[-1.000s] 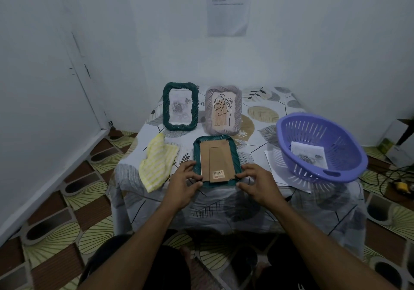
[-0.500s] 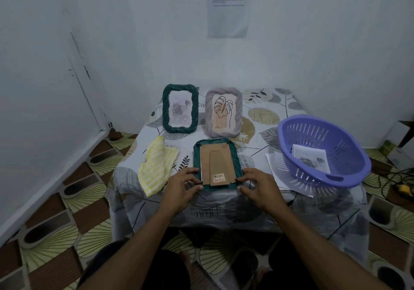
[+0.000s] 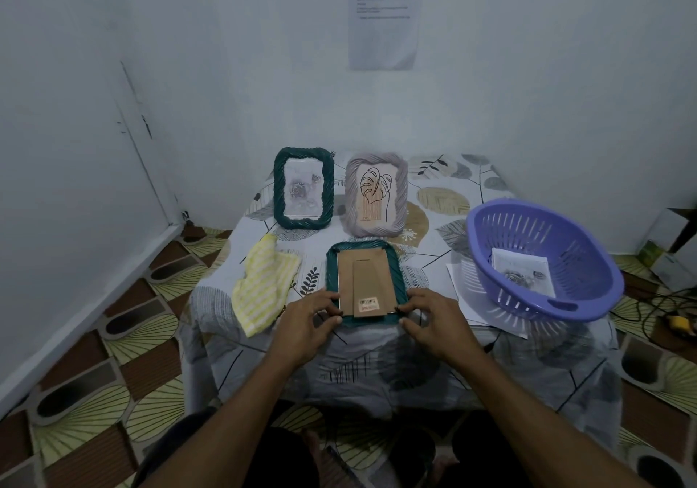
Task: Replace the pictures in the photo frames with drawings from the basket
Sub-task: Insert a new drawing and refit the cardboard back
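On the near edge of the bench (image 3: pixel 445 201), straight ahead of the person, a face-down green frame (image 3: pixel 400 272) lies flat with its brown backing board (image 3: pixel 346 276) and folded stand strip (image 3: pixel 371 280) turned up. That is probably deliberate: the picture can only be reached from the back. The left hand (image 3: pixel 307 318) and right hand (image 3: pixel 433 316) work as one grip on the two near corners, each with thumb and curled fingertips (image 3: pixel 405 308) pinching the frame's lower edge beside the price sticker (image 3: pixel 367 303). The hold looks meant to steady the frame while the backing is freed or pressed in; which of the two cannot be told, nor whether any tabs are turned. Two more frames stand upright at the back, side by side and facing the person. The standing green frame (image 3: pixel 303 188) shows a pale grey rose drawing, so it seems already done. The grey frame (image 3: pixel 376 193) holds a printed leaf picture and seems still to need changing. A purple basket (image 3: pixel 584 284) sits tilted at the right, near the hands, with a rose drawing (image 3: pixel 522 272) lying inside, within easy reach of the right hand. Loose white sheets (image 3: pixel 462 291) lie partly under the basket. A yellow striped cloth (image 3: pixel 266 284) lies crumpled just left of the face-down frame, apart from it, perhaps kept for wiping the glass.
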### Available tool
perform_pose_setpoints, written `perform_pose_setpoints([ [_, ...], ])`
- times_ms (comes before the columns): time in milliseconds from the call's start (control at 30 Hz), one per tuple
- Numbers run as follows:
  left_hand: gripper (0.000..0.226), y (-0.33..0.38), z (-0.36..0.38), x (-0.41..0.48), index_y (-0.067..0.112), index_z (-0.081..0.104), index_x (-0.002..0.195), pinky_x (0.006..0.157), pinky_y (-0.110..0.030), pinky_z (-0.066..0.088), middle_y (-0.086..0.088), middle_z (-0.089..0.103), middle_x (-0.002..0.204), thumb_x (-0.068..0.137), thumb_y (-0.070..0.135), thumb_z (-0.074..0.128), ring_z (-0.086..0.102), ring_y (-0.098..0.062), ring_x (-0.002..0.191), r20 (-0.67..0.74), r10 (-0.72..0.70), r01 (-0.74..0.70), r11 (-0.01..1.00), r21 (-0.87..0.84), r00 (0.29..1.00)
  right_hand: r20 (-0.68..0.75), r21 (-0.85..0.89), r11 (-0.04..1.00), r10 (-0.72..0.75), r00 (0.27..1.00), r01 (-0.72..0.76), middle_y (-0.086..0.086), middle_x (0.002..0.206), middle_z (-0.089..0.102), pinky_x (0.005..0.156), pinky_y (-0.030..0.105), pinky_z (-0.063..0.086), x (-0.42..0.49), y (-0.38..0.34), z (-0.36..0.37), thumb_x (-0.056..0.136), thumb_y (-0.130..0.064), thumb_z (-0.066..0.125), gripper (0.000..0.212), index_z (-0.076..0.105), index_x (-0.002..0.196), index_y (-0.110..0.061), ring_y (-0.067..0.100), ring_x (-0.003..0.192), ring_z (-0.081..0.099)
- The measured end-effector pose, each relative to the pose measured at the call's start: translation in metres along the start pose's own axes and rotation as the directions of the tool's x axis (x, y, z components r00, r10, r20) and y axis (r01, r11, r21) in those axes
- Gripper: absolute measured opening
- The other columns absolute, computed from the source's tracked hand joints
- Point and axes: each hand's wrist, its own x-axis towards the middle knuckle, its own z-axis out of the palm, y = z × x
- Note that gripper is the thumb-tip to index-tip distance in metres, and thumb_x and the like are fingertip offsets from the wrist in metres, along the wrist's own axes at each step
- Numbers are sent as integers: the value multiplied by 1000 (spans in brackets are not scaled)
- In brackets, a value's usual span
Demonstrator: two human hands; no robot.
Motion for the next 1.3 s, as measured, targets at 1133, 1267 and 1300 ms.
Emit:
perform_pose_setpoints([
  [1133,65,64,1,85,18,56,63,61,-30,35,-4,57,68,83,76,33,54,-20,65,168,-230,250,962,-109,959,295,871,274,374,879,-409,9,86,69,62,27,45,81,-36,-23,97,-2,32,36,67,104,5,19,72,61],
  [1267,48,83,-9,102,21,67,115,89,-34,50,0,68,109,84,58,60,63,-17,98,228,-293,342,914,-217,929,258,853,389,263,930,-347,6,113,71,95,39,48,86,-47,-38,94,3,31,43,67,115,-8,19,107,65],
  [1300,41,86,-12,105,20,66,115,89,-34,50,1,67,109,86,49,62,62,-15,98,229,-309,361,903,-233,923,250,853,405,240,938,-330,6,114,71,96,39,47,88,-49,-41,94,3,32,42,65,116,-9,18,109,64],
])
